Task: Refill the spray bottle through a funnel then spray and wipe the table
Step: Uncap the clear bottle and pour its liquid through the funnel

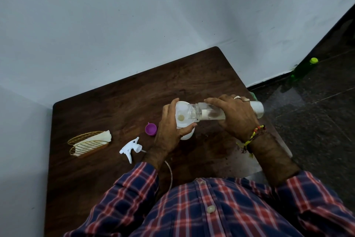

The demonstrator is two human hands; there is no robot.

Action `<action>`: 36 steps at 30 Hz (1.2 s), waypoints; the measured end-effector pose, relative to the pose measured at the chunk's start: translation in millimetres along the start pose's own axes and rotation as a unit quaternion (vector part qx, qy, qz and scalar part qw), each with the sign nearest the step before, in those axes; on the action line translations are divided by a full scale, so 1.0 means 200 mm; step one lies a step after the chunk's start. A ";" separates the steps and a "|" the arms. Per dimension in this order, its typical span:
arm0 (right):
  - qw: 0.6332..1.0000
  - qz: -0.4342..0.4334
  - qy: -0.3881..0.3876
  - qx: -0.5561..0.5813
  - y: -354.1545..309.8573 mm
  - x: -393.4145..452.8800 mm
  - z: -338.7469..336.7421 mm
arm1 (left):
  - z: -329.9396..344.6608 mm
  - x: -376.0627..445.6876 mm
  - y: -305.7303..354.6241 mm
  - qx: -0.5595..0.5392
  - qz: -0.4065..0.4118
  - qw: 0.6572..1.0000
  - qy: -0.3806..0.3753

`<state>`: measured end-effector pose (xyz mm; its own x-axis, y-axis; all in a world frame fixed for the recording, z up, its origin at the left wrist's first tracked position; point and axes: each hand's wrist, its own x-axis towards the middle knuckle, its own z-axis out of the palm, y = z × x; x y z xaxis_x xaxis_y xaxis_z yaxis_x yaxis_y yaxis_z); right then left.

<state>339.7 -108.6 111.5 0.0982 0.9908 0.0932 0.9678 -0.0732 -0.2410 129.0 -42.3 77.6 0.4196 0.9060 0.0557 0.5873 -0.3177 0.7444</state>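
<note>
Right now the person's right hand [233, 114] grips a clear bottle [209, 112] tipped sideways, mouth over the white funnel [181, 114] sitting in the spray bottle [187, 134], which the left hand [170, 129] wraps, on the wooden table [115, 102]; spray head [130, 147] lies just left.

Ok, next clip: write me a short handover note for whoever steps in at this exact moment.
Left hand grips the white spray bottle, funnel seated in its neck.
Right hand holds the clear bottle tipped nearly flat, its mouth over the funnel.
The spray head with its tube lies on the table, off the bottle; the purple cap sits beside it; napkins in a wire holder at the left.
Done: head off, funnel in, pouring under way.
Left: finish pouring, remove funnel, refit spray head, spray, wipe.
</note>
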 end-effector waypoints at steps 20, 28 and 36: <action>1.000 0.002 -0.004 -0.008 0.00 0.01 0.00 | 0.00 0.00 -0.01 -0.003 0.001 1.000 0.003; 1.000 0.004 0.002 -0.016 0.00 0.01 0.00 | 0.01 0.00 -0.02 0.007 0.002 1.000 0.009; 1.000 -0.001 0.006 -0.029 0.00 0.01 0.00 | 0.01 0.01 -0.02 0.007 0.000 1.000 0.006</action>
<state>339.2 -106.2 112.3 0.0992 0.9896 0.1044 0.9797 -0.0787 -0.1846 128.6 -39.9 73.5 0.4122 0.9089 0.0635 0.5966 -0.3219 0.7351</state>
